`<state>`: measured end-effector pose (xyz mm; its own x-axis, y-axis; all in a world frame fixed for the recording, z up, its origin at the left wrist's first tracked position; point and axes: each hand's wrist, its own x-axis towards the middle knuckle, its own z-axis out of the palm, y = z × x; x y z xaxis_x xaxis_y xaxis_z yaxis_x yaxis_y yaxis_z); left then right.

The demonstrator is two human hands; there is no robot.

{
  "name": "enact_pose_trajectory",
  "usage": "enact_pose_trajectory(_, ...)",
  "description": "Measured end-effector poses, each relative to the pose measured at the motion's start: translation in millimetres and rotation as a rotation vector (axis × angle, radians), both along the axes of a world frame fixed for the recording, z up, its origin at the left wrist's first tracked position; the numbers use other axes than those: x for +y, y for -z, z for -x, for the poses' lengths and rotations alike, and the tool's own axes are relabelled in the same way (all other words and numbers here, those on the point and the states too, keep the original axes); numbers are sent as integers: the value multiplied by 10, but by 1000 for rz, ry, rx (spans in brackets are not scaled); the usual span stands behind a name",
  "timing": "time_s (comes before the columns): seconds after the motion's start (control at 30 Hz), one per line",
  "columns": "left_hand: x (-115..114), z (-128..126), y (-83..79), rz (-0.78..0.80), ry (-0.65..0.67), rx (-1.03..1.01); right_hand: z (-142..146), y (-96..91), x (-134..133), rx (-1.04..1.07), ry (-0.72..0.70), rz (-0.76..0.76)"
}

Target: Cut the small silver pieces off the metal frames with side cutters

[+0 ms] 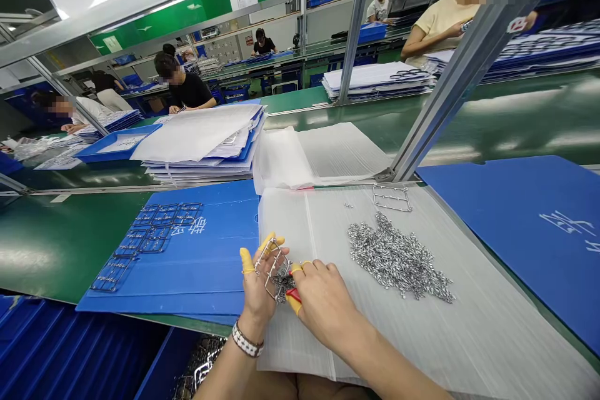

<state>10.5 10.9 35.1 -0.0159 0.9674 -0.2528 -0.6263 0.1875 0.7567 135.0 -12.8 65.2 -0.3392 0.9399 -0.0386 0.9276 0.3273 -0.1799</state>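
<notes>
Head view: L hand (pixel 257 284), yellow finger cots (pixel 246 260), fingers spread, pinching wire frame (pixel 270 269) up off sheet, seemingly for tool access; R hand (pixel 323 300), fingers curled round red-handled pliers (pixel 293 295) at frame; loose metal bits (pixel 398 259) heaped on white foam sheet (pixel 398 337), within reach; more frames (pixel 154 234) laid out on blue board (pixel 197 284) alongside

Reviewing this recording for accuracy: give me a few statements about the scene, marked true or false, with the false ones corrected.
The left hand holds a wire frame. True.
The right hand holds red-handled pliers. True.
The pile of metal pieces lies on the blue board. False: it lies on the white foam sheet.
The left wrist is bare. False: it wears a bracelet.
</notes>
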Motion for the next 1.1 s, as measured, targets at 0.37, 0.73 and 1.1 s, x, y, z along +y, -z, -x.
enact_pose_trajectory(0.37,46,53,-15,13,-41,-9,-133,-48,9,13,34,3)
enact_pose_trajectory(0.73,30,365,-69,-131,229,262,-357,164,90,284,135,-14)
enact_pose_trajectory(1.1,-837,2044,-75,102,80,365,-345,229,135,307,102,125)
